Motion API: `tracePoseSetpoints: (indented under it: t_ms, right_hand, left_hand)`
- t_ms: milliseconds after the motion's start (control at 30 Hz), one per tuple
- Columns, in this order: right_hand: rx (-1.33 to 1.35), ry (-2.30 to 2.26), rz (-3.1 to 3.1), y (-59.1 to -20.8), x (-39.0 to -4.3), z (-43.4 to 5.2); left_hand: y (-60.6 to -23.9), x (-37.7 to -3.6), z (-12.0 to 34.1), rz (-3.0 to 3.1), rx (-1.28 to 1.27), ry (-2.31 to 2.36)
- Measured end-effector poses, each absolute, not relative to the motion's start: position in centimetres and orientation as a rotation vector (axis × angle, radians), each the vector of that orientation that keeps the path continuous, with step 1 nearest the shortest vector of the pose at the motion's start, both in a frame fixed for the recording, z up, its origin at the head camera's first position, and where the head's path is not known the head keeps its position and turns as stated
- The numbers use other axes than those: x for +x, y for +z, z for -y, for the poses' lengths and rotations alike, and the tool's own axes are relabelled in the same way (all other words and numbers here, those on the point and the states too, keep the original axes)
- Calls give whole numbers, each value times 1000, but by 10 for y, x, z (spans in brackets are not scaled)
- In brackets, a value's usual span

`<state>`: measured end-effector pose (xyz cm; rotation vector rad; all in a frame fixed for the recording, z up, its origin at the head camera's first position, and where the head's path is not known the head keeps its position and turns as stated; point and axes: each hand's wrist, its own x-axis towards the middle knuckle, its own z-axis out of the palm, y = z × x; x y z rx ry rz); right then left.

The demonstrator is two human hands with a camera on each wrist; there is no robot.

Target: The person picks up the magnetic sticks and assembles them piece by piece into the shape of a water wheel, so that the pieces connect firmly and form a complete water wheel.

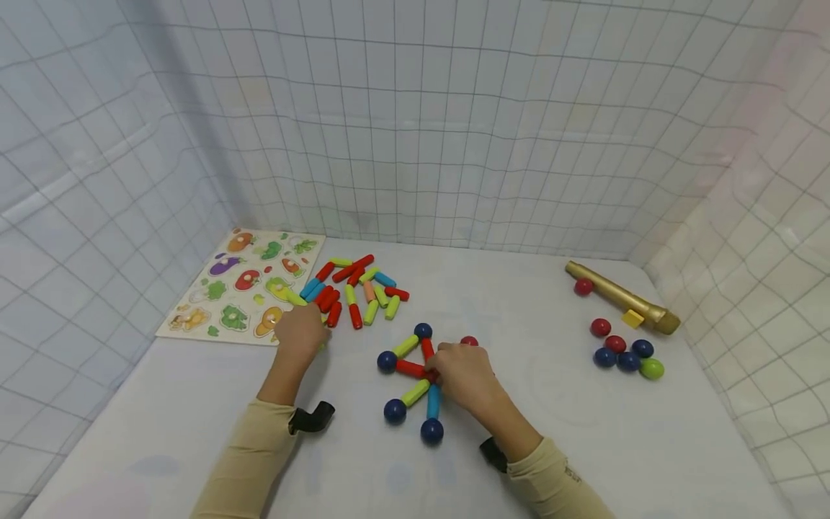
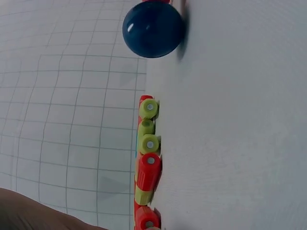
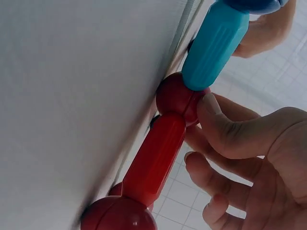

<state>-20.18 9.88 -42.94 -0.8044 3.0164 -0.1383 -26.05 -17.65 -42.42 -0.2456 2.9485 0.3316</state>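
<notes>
A flat figure of magnetic sticks and balls (image 1: 415, 375) lies mid-table, with dark blue balls (image 1: 395, 411) at its tips. My right hand (image 1: 463, 375) rests on its centre. In the right wrist view the thumb and fingers pinch the red hub ball (image 3: 178, 98), which joins a blue stick (image 3: 216, 43) and a red stick (image 3: 156, 160). My left hand (image 1: 300, 333) lies back-up at the near edge of the loose stick pile (image 1: 357, 288), its fingers hidden. The left wrist view shows stick ends (image 2: 148, 143) and a blue ball (image 2: 152, 29).
A wooden vegetable puzzle board (image 1: 243, 285) lies at the back left. At the right are a gold tube (image 1: 622, 297), a yellow block (image 1: 632, 318) and several loose balls (image 1: 625, 353). Checked cloth walls close in three sides.
</notes>
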Motion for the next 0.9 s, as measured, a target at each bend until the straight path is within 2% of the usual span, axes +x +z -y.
tracePoseSetpoints:
  t_ms: [233, 567, 733, 900]
  right_hand:
    - [-779, -113, -3070, -432, -205, -100]
    - [-714, -160, -3021, -429, -207, -100]
    - [-702, -170, -3002, -428, -206, -100]
    - [-716, -176, -3001, -427, -205, -99]
  left_hand:
    - [-426, -261, 175, -2968, -165, 291]
    - [-397, -249, 148, -2883, -54, 471]
    - [-403, -245, 122, -2848, 98, 674]
    - [-416, -244, 108, -2814, 74, 748]
